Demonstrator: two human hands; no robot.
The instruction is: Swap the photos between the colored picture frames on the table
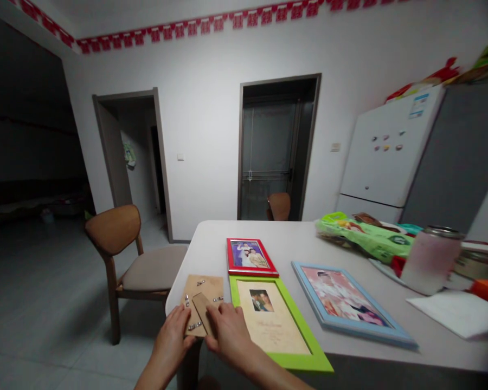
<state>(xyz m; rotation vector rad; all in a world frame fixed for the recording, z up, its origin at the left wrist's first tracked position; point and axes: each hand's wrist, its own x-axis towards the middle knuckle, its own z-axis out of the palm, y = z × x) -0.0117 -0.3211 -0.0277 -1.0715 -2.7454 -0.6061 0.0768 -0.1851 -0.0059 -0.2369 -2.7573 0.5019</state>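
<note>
Both my hands are at a brown picture frame backing board (193,287) with small metal clips near its edges and a narrow stand strip (201,306) across its middle. My left hand (174,331) grips the board's near left edge, thumb bent in at the lower side. My right hand (229,329) is closed at the board's right side, with fingers on the stand strip. Just right of it lies a green picture frame (282,292), partly behind my right forearm. A red picture frame (252,257) touches its far edge. Farther right a blue picture frame (352,303) lies face up.
The white table (296,244) has a rounded left corner near the board. On its right side are a green plastic package (361,235), a pinkish jar (433,260) with a metal lid, and white paper (457,311). A wooden chair (134,260) stands to the left.
</note>
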